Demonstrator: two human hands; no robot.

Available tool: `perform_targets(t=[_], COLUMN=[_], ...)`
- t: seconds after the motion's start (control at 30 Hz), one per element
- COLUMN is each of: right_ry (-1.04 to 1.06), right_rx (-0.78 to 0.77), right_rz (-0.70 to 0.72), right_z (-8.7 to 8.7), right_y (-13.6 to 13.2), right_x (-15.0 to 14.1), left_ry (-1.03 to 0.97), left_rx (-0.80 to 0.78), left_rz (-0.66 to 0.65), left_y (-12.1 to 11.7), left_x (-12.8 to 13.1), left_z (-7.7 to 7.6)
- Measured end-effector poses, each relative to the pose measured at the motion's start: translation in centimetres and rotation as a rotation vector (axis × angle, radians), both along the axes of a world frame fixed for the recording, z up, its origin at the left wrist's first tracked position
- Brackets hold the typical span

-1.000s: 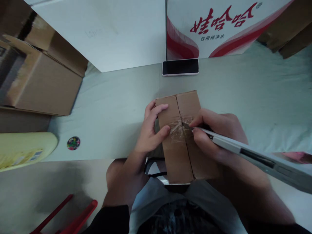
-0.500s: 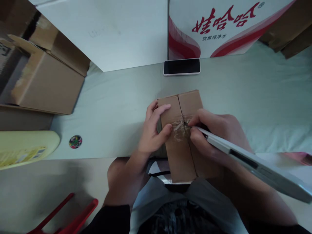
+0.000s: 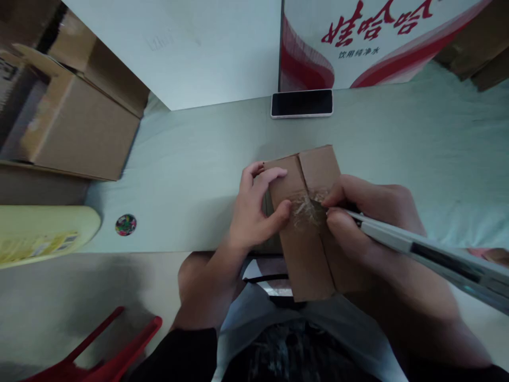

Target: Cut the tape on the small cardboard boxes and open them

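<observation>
Cardboard box (image 3: 306,260) gripped along side by fingers of left hand (image 3: 254,215), at near edge of green cloth (image 3: 191,175). Knife (image 3: 433,254) pinched by fingers of right hand (image 3: 392,201), blade held at taped seam (image 3: 308,212).

A pale green cloth (image 3: 421,143) covers the tabletop (image 3: 191,159). On it lie a phone (image 3: 302,104), close before a white box (image 3: 207,48) and a white-and-red box (image 3: 374,69), also a colourful round disc (image 3: 125,225); brown cartons (image 3: 89,124) stand at left.
</observation>
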State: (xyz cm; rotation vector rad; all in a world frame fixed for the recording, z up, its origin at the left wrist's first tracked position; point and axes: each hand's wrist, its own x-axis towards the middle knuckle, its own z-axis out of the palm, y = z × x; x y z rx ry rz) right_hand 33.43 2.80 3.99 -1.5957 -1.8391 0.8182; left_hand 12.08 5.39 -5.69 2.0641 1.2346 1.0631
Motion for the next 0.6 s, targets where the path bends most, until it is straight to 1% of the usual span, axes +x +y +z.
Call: perform_targets(t=[0.1,0.2,0.33,0.43,0.53,0.6], right_ry=[0.025,0.06,0.024,0.006,-0.012,-0.03], right_rx=[-0.035,-0.02,0.019,0.039,0.031,0.022], right_rz=[-0.017,-0.025,-0.001,0.019,-0.011,-0.041], right_z=[0.2,0.4,0.9,1.5,1.7,1.6], right_y=[-0.1,-0.1,-0.3,-0.8,-1.1,-1.1], right_x=[0.1,0.5,1.3,1.8,2.0,2.0], left_ry=[0.03,0.019,-0.018,-0.015,-0.009,-0.016], left_rx=[0.02,0.077,0.151,0.15,0.134,0.117], left_rz=[0.019,0.022,0.06,0.123,0.182,0.199], left_y=[0.1,0.3,0.5,0.5,0.5,0.4], left_x=[0.0,0.1,0.5,0.9,1.3,1.5], left_z=[-0.3,-0.7,-1.1,-1.2,-1.1,-1.1])
